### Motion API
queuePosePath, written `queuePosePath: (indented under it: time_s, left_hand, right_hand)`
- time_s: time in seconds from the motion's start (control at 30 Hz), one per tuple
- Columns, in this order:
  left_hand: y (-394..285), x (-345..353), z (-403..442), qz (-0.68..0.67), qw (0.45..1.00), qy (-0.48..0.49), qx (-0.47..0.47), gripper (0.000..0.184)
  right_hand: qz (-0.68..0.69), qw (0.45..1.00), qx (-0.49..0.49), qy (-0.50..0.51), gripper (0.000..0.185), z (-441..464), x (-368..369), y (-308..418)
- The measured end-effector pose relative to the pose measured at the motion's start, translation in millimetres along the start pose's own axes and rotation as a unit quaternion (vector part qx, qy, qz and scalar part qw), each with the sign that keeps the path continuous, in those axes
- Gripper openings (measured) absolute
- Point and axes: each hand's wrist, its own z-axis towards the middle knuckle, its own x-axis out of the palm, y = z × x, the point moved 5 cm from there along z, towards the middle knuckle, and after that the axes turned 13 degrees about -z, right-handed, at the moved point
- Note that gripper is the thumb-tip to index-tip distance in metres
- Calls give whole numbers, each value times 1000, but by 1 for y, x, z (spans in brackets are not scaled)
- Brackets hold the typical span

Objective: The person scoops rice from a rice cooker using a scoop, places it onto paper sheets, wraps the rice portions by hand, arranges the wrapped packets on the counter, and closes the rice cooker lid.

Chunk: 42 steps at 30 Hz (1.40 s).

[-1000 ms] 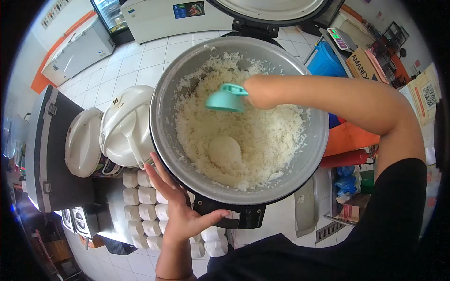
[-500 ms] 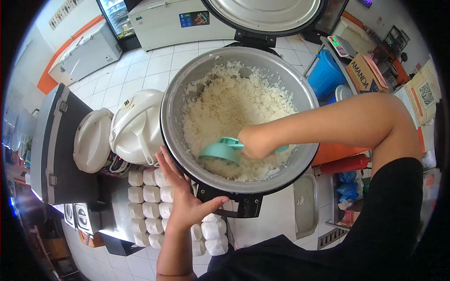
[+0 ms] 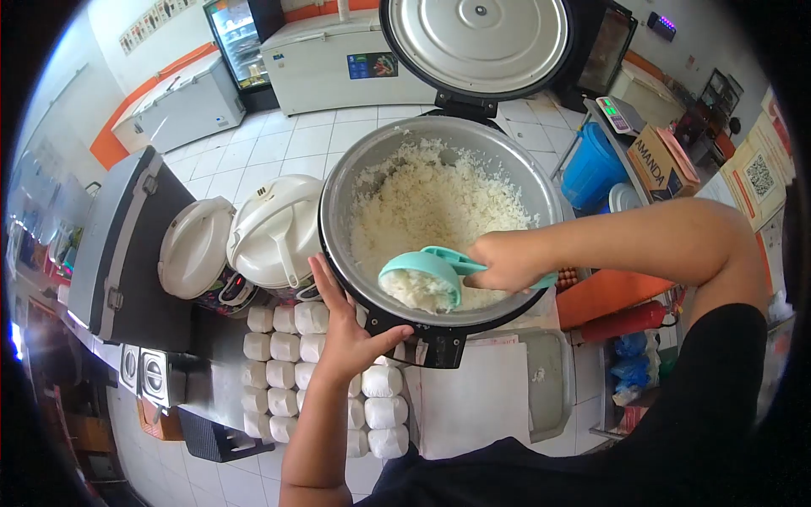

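Observation:
A large metal rice cooker pot stands before me with its lid tipped back. White cooked rice fills much of it, heaped toward the far side. My right hand grips the handle of a teal scoop, whose bowl is tilted with rice in it, over the near part of the pot. My left hand lies against the pot's near left outside, thumb and fingers spread, the thumb by the black front bracket.
Rows of white wrapped packets sit left of a paper stack and a grey tray. Two white-lidded rice cookers and a grey cooler box stand left. A shelf at right holds a scale and a carton.
The scoop has come up out of the rice and now carries a load, tilted toward me. My left hand stays against the pot. The whole view has shifted.

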Motion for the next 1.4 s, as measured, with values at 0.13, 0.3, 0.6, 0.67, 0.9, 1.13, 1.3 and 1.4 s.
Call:
queuePosePath:
  time_s: [0.13,0.3,0.6,0.67,0.9,1.13,1.3,1.4]
  left_hand:
    - [2,-1,-2,-1,1000,-8,-5,145]
    - [-3,4,-9,8,998,-66,7,138]
    - [-16,26,-31,89,986,-132,48,132]
    - [-9,21,-33,75,988,-132,29,132]
    - [-12,23,-29,83,989,-112,48,134]
    - [-13,23,-28,61,992,-100,43,136]
    - [8,13,-41,10,989,-113,100,139]
    - [18,19,-91,28,980,-161,118,123]
  right_hand:
    - [99,995,7,17,28,-20,-2,-16]
    - [156,983,81,-51,27,-24,-8,-42]
    - [-454,887,26,-77,13,50,0,51]
    - [-558,828,-58,-9,19,50,14,59]
    - [-151,976,43,-150,34,-4,3,29]
    - [-7,994,-23,-108,40,-30,-5,11]
    - [252,967,-32,24,24,-57,25,-1]
    - [369,925,-69,54,25,-77,72,-21]
